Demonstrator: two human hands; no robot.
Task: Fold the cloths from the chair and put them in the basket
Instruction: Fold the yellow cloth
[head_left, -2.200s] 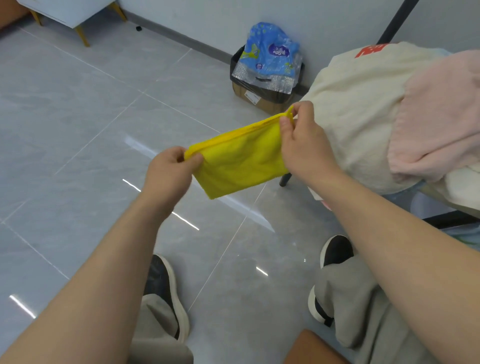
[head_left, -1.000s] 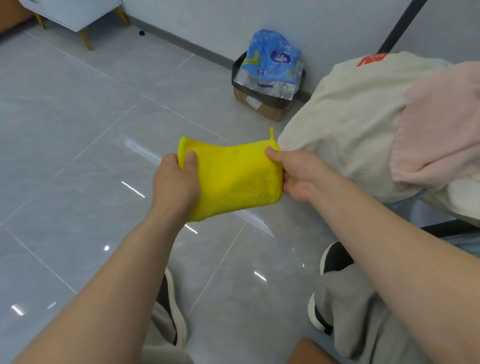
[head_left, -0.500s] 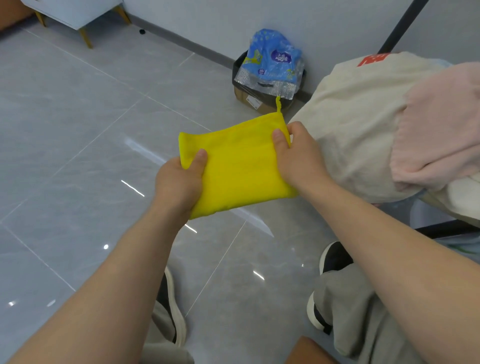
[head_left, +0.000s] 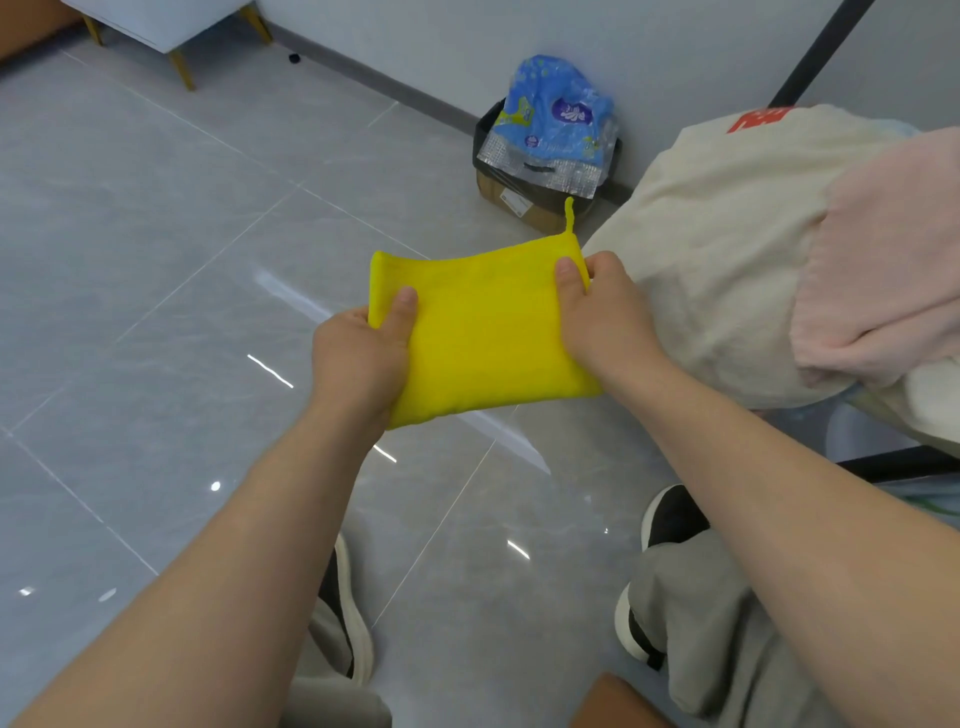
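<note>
A folded yellow cloth (head_left: 483, 332) is held flat in the air above the tiled floor, its hanging loop sticking up at the far right corner. My left hand (head_left: 363, 358) grips its left edge, thumb on top. My right hand (head_left: 602, 317) grips its right edge, thumb on top as well. On the chair at the right lie a cream cloth (head_left: 717, 244) and a pink cloth (head_left: 893, 270) draped over it. No basket is in view.
A small bin (head_left: 540, 197) with a blue plastic pack (head_left: 556, 119) on it stands by the wall. A white cabinet (head_left: 166, 21) on gold legs is at the top left. My shoes and grey trousers (head_left: 727, 623) are below. A brown edge (head_left: 613, 701) shows at the bottom.
The yellow cloth went from hanging stretched between my hands to a flat folded rectangle. My right hand dropped, then came back up onto the right edge. Both thumbs now lie on top.
</note>
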